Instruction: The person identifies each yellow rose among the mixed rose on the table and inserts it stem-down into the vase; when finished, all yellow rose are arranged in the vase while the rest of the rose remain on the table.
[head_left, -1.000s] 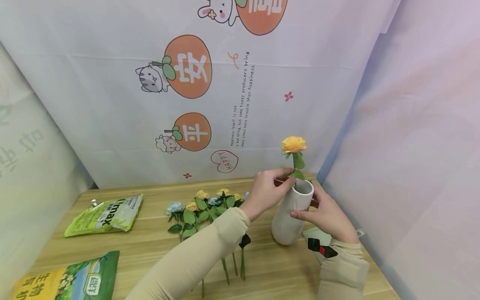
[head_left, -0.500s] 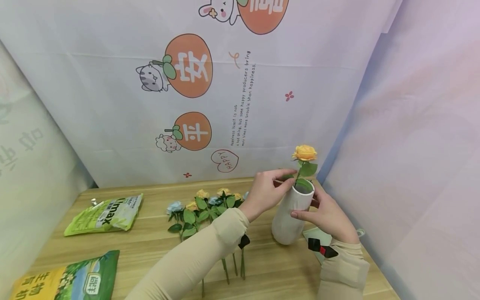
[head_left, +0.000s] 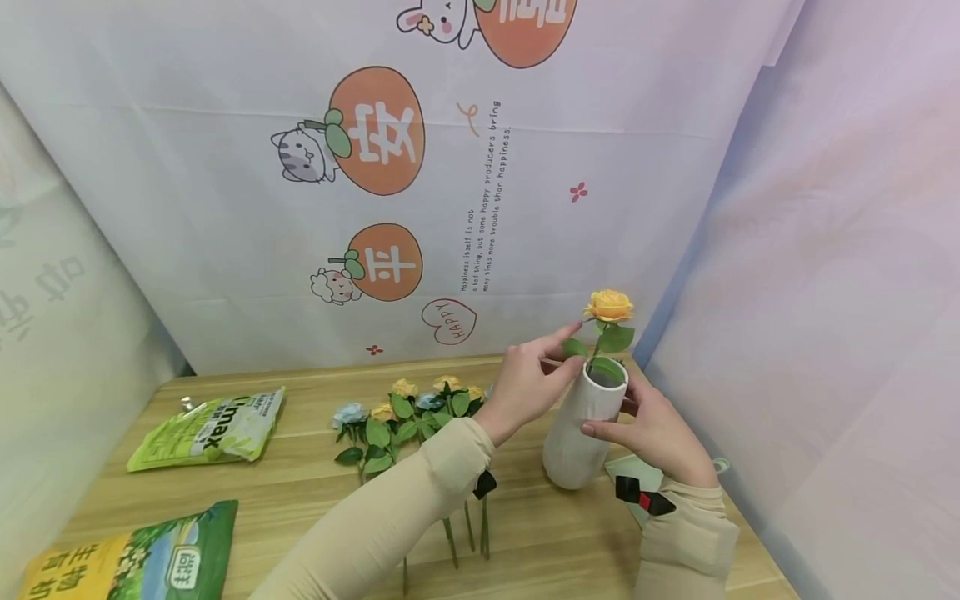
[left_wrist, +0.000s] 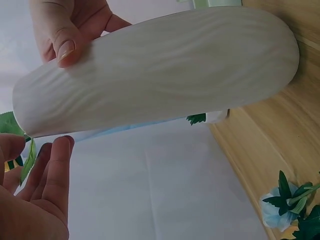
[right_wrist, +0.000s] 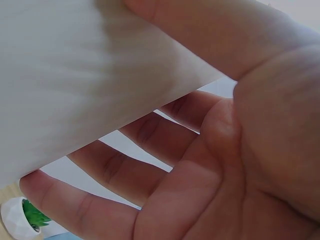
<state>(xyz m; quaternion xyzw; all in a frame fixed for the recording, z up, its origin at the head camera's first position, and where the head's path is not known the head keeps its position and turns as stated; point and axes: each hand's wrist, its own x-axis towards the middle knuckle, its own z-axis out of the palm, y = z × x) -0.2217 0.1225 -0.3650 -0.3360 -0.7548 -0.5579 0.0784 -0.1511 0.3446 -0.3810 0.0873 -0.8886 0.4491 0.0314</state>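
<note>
A single yellow rose with green leaves stands in the white vase, its bloom well above the rim. My right hand grips the vase near its top, thumb on the near side and fingers around the right and back. In the right wrist view, the right fingers curl against the vase wall. Beside the rim on the left is my left hand, index finger extended and thumb apart from it, close to a rose leaf. The left wrist view shows its fingers spread near that leaf, pinching nothing.
Several yellow and blue roses lie on the wooden table, partly under the left forearm. A green snack-like bag and a green-yellow bag lie at left. A pale green item sits beneath the right wrist. A small potted plant stands behind.
The yellow rose has dropped lower into the vase and shifted right. My left hand has let go of its stem, its index finger now lifted and extended. The right hand keeps its grip.
</note>
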